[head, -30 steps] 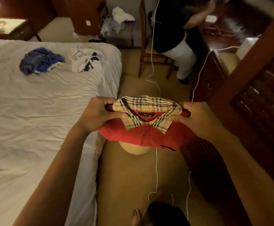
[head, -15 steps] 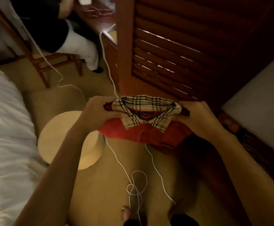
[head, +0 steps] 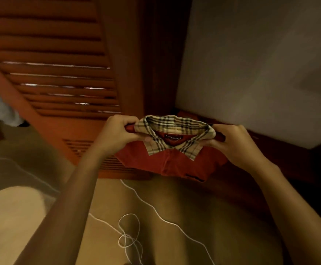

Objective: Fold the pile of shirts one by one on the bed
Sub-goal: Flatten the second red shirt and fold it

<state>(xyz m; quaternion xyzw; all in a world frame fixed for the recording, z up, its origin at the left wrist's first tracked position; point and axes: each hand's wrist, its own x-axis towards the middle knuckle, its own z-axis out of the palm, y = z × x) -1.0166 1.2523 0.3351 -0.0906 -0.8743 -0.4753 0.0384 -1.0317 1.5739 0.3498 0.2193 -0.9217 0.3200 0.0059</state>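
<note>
1. Now the left hand (head: 117, 132) and right hand (head: 236, 144) grip the folded shirt (head: 167, 161), fingers curled on its shoulders.
2. It hangs between them over the floor (head: 222, 217), long side from hand to hand.

No legible text: the dark neck label (head: 173, 137) (pale lettering) of the red shirt (head: 167, 161), between left grip (head: 117, 132) and right grip (head: 236, 144), is too blurred to read.

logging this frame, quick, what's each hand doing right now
Left hand: closed, gripping the red shirt by its collar end.
Right hand: closed, gripping the shirt's other end.
</note>
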